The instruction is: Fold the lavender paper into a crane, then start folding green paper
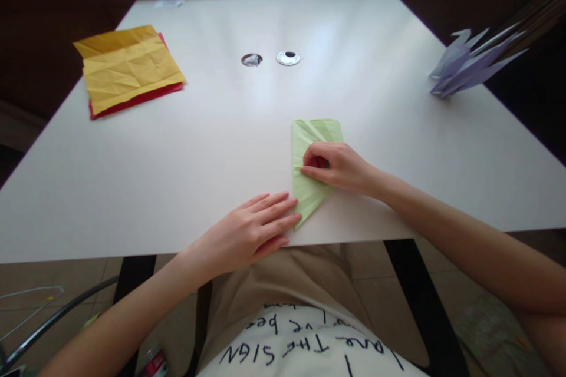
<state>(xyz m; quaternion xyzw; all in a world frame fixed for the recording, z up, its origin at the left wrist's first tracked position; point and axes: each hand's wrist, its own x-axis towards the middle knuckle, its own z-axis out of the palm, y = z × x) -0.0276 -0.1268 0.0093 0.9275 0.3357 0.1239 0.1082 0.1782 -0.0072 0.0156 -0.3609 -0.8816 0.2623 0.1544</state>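
Note:
A folded sheet of light green origami paper [309, 135] lies near the front edge of the table, creased all over and tapering to a point at its near end. My right hand [333, 166] rests on it from the right, fingers curled and thumb and forefinger pinched together at a crease near the left edge. The hand covers part of the paper's right side. From the left, my left hand [259, 227] lies with fingers stretched out, its fingertips touching the paper's lower left edge.
Creased yellow paper [132, 70] lies over red paper [145, 101] at the far left of the white table [212, 147]. Folded lilac paper cranes [469, 68] stand by the right edge. Two round table holes [288, 58] sit towards the back.

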